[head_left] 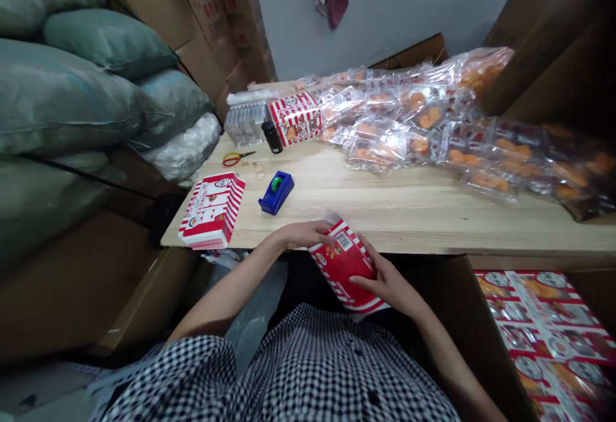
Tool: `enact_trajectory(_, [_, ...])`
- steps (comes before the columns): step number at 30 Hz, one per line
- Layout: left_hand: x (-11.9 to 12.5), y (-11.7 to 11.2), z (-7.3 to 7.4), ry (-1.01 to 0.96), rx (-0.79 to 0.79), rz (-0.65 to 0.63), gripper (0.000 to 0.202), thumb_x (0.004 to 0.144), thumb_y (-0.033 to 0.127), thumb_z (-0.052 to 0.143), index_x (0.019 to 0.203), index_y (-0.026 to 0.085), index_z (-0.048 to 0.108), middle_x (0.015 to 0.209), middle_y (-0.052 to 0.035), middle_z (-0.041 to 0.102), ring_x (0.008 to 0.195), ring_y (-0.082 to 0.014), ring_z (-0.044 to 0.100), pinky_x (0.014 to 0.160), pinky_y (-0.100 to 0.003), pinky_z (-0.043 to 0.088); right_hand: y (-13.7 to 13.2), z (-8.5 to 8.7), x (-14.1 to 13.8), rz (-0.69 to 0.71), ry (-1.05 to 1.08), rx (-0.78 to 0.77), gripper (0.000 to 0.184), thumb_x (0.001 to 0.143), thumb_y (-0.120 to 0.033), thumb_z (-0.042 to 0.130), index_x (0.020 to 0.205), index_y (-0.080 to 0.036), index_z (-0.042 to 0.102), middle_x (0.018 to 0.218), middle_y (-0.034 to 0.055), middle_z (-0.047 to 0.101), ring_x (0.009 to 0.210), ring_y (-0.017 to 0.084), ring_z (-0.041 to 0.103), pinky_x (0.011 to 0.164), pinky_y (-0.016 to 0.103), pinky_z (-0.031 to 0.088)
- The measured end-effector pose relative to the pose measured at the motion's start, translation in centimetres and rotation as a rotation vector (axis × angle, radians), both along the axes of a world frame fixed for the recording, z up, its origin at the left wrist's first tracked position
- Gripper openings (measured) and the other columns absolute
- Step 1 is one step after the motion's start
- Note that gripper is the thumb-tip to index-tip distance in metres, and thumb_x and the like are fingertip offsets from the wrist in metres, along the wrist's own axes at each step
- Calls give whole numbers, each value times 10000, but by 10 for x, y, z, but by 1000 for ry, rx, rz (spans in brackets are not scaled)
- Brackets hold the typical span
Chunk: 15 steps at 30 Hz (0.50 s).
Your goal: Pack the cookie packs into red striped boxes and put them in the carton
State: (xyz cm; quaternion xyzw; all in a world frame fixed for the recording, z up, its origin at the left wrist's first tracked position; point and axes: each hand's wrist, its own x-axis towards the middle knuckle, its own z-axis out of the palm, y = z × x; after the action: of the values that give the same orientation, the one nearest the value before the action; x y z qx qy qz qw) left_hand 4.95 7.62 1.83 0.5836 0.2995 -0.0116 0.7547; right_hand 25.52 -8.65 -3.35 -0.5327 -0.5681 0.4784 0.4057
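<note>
A red-and-white striped printed carton [344, 265], with a barcode near its top end, is held tilted between my two hands at the table's front edge. My left hand [307, 235] grips its upper left edge, where something clear and blurred shows at the end. My right hand [389, 282] wraps round its right side, the fingers spread over the red face. To the left lies a stack of similar flat cartons [212, 209]. A blue tape dispenser [276, 192] with green inside stands between that stack and my hands.
Scissors [235, 158], a black bottle [272, 137], a striped box [296, 117] and clear plastic trays [246, 122] are further back. Clear packets [378, 136] with orange pieces cover the table's back right. Printed boxes [548, 332] fill a cardboard box lower right. Sacks [72, 101] pile up left.
</note>
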Motion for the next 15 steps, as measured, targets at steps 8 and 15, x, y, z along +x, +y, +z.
enact_trajectory(8, [31,8,-12,95,23,61,206,765,249,662,906,109,714,821,-76,760,678,-186,699,688,-300,553,4,-24,-40,-266,-933,160,1368,499,-517,912,1582,-151,161,1497,298,324,1372,504,338,1075,700,265])
enact_trajectory(15, [42,-4,3,-5,387,266,168,856,275,597,942,158,681,1015,-97,737,1043,-265,673,975,-406,503,15,-22,-36,-360,-749,27,1078,738,-330,723,1597,-278,74,1290,159,521,1089,360,599,851,489,535])
